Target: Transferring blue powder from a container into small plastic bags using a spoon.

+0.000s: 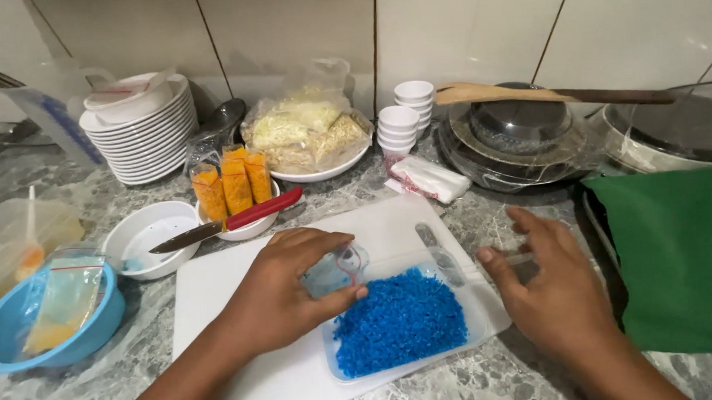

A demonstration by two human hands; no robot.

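my left hand (284,295) rests on the white cutting board (241,309) and holds a small clear plastic bag (335,269). my fingers (326,249) curl round the bag from above and my thumb presses it from below, so the bag is pinched between them with its mouth toward the blue stuff. the bag sits right at the edge of the clear tray (473,315), touching the heap of blue grains (401,318), which i think makes it easy to get grains in without spilling. my right hand (556,287) is on the other side of the tray, at its right rim. its fingers are spread and loose, and i cannot tell if they grip the rim or only lie near it; it looks like they keep the tray from sliding. the tray lies on the board so that stray grains stay off the gray counter (492,378). behind my hands a knife with a red handle (229,221) lies across a small white bowl (249,225), and orange packets (231,181) stand in it. a blue bowl (26,334) sits far to my left.
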